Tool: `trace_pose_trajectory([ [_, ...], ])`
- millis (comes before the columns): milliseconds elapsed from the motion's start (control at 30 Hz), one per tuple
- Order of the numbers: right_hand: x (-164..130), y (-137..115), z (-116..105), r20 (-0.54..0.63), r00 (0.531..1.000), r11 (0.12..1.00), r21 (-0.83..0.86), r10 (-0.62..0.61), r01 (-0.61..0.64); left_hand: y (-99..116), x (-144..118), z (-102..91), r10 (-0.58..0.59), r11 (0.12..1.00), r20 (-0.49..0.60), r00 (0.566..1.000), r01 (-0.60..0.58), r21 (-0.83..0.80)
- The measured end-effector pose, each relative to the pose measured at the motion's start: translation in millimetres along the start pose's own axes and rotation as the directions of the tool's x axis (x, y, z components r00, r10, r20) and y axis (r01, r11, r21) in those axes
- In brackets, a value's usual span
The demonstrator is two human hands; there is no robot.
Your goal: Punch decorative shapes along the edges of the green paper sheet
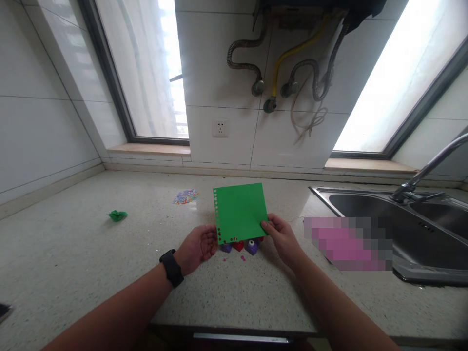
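A square sheet of green paper (241,210) is held up above the counter, with a row of small punched holes down its left edge and a few along the bottom. My right hand (281,236) pinches its lower right corner between thumb and fingers. At the lower left corner is my left hand (200,247), palm turned up and fingers loosely curled; whether it touches the paper I cannot tell. Partly hidden under the sheet's lower edge are several small craft punches, among them a purple punch (252,247) and a red punch (238,245). Pink paper bits (243,258) lie in front of them.
A crumpled green scrap (117,215) lies on the left of the counter (146,263). Farther back is a patch of colourful confetti (185,196). On the right stand a steel sink (369,207) with a faucet (420,178) and a blurred pink area (347,243).
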State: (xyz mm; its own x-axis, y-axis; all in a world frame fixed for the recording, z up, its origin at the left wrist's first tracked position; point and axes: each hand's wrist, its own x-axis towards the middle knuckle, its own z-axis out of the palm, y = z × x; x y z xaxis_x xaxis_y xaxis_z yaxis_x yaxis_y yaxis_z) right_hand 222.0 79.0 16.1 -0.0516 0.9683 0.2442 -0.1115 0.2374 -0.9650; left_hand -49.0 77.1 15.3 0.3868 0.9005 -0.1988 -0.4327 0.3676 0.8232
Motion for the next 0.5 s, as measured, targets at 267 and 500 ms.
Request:
trace_pose_trajectory([
  [267,0.7,-1.0,0.2,-0.009,1.0,1.0,0.004,-0.002,0.002,-2.7,-0.5,-0.4,0.09,0.973,0.041,0.995,-0.096,0.209],
  [500,-0.3,-1.5,0.7,0.018,1.0,1.0,0.017,-0.015,0.015,-6.1,1.0,-4.2,0.088,0.944,0.092,0.992,-0.112,0.31],
])
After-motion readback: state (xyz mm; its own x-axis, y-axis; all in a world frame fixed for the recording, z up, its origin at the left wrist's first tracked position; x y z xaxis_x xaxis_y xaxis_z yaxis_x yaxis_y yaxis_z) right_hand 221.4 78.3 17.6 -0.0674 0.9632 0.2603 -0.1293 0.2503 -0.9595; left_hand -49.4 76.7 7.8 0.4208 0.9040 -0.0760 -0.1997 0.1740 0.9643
